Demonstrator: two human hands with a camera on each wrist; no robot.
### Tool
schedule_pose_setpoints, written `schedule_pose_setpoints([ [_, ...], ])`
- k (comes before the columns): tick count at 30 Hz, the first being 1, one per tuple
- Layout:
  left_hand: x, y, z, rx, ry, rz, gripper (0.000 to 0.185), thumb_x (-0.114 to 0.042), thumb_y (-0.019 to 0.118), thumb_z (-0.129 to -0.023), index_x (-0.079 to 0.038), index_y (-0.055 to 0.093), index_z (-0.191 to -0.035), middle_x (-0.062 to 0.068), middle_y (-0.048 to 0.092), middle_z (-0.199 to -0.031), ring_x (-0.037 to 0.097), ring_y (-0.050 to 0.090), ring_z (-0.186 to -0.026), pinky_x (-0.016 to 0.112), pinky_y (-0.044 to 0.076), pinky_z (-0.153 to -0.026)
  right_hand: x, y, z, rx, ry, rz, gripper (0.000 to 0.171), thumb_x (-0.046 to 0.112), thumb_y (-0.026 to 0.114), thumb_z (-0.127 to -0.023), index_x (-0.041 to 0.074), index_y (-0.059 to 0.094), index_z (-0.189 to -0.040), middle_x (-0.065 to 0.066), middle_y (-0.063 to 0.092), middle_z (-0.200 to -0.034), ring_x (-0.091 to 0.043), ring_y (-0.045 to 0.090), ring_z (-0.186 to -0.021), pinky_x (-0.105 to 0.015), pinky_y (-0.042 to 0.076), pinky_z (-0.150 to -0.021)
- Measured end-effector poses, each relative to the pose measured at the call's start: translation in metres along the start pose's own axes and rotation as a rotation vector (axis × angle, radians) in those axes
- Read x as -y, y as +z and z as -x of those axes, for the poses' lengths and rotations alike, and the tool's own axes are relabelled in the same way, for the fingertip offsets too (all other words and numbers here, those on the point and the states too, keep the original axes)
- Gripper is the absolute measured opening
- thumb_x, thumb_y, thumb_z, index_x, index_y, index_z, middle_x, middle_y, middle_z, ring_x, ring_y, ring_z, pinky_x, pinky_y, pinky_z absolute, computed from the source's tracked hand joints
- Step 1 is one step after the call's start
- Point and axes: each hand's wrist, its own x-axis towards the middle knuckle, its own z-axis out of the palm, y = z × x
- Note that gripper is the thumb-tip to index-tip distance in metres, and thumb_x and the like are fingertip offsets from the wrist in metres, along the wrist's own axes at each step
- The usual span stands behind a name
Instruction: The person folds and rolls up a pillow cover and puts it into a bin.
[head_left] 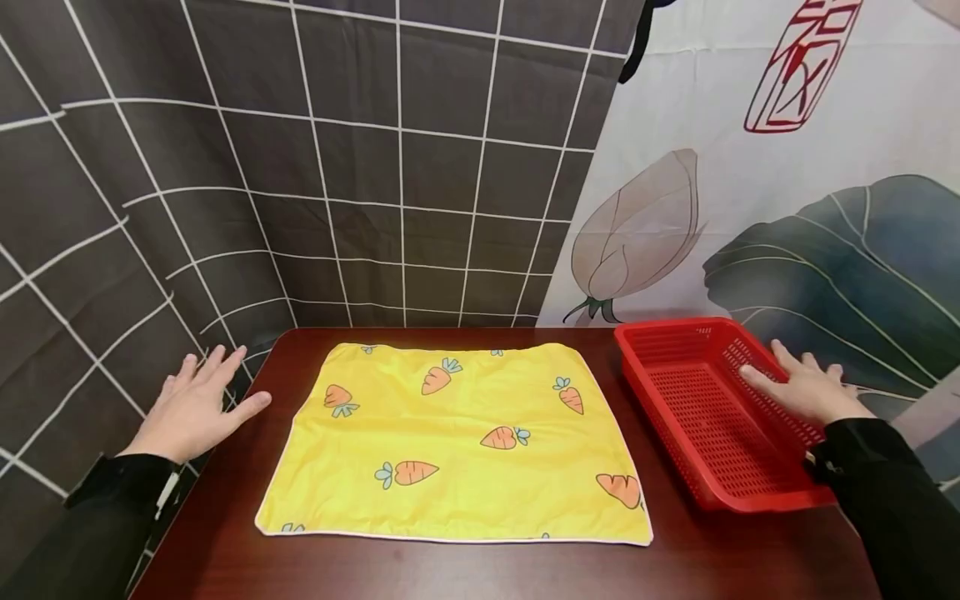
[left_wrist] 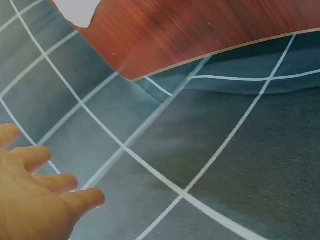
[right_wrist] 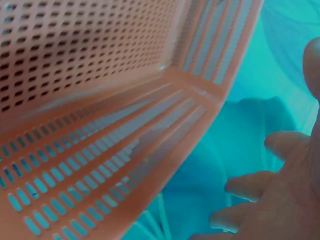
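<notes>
Left hand (head_left: 193, 406) flat and spread wide, fingers (head_left: 225, 364) straight, holding nothing, hanging just past the left edge of the table (head_left: 225, 550), with the thumb tip close to that edge. From the left wrist view, same hand (left_wrist: 37, 205) loose and open over the grey checked curtain (left_wrist: 225, 165), touching nothing there. Right hand (head_left: 802, 388) also open, fingers (head_left: 757, 380) straight and a bit apart, lying on the right wall of the red basket (head_left: 705, 417), fingertips reaching in over the holes. From the right wrist view, fingers (right_wrist: 250, 187) seen just beside the basket (right_wrist: 100, 100) rim; cannot tell there how hard the touch is. Nothing pinched or gripped by either hand. Red basket on the right side of the table, tilted a little, long side running near to far. Yellow cloth (head_left: 457, 446) with orange carrots lying flat in the middle of the table, between the two hands, just left of the basket, not touched by any finger. Dark red-brown wooden table underneath. Grey checked curtain (head_left: 300, 167) behind and to the left. White curtain (head_left: 750, 208) with a big flower bud, green leaves and red marks behind and to the right. Black sleeves (head_left: 892, 500) on both arms.
</notes>
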Motion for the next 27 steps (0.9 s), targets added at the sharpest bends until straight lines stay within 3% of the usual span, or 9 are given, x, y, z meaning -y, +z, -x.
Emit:
schedule_pose_setpoints([
  [4,-0.013,0.002,0.005,0.009,0.062,-0.034,0.094,-0.06,0.068,-0.098,0.006,0.04,-0.159,0.043,0.043,-0.157,0.067,0.038,-0.144,0.078,0.032,-0.115,0.016,-0.002,0.006,-0.017,-0.072,0.03,0.109,0.071,0.043,-0.103,-0.004,-0.006,-0.164,-0.055,-0.001,-0.157,-0.086,-0.001,-0.137,-0.095,0.011,-0.105],
  [9,-0.042,0.008,0.015,0.048,0.127,-0.046,0.08,-0.047,0.08,-0.092,0.003,0.056,-0.15,0.033,0.061,-0.146,0.054,0.06,-0.132,0.069,0.05,-0.105,0.05,0.0,0.021,-0.058,-0.178,0.05,0.105,0.062,0.056,-0.103,-0.006,0.005,-0.166,-0.051,0.013,-0.161,-0.08,0.013,-0.142,-0.091,0.021,-0.105],
  [18,-0.096,0.023,0.04,0.042,0.198,-0.046,0.064,-0.045,0.086,-0.087,-0.006,0.071,-0.135,0.018,0.075,-0.129,0.04,0.07,-0.122,0.061,0.056,-0.1,0.136,0.032,0.07,-0.158,-0.382,0.068,0.101,0.058,0.076,-0.092,0.001,0.036,-0.164,-0.04,0.035,-0.164,-0.065,0.021,-0.154,-0.082,0.022,-0.117],
  [22,-0.11,0.037,0.051,0.077,0.219,-0.038,0.059,-0.047,0.086,-0.087,-0.011,0.073,-0.132,0.012,0.076,-0.127,0.035,0.071,-0.119,0.06,0.057,-0.099,0.163,0.057,0.096,-0.177,-0.474,0.075,0.09,0.054,0.079,-0.09,0.006,0.048,-0.159,-0.03,0.045,-0.163,-0.059,0.03,-0.155,-0.077,0.032,-0.117],
  [27,-0.115,0.054,0.066,0.114,0.224,-0.021,0.051,-0.045,0.086,-0.087,-0.015,0.076,-0.127,0.005,0.078,-0.123,0.029,0.072,-0.118,0.055,0.058,-0.1,0.176,0.093,0.11,-0.18,-0.57,0.087,0.071,0.05,0.08,-0.092,0.011,0.063,-0.148,-0.019,0.061,-0.153,-0.047,0.053,-0.146,-0.065,0.051,-0.109],
])
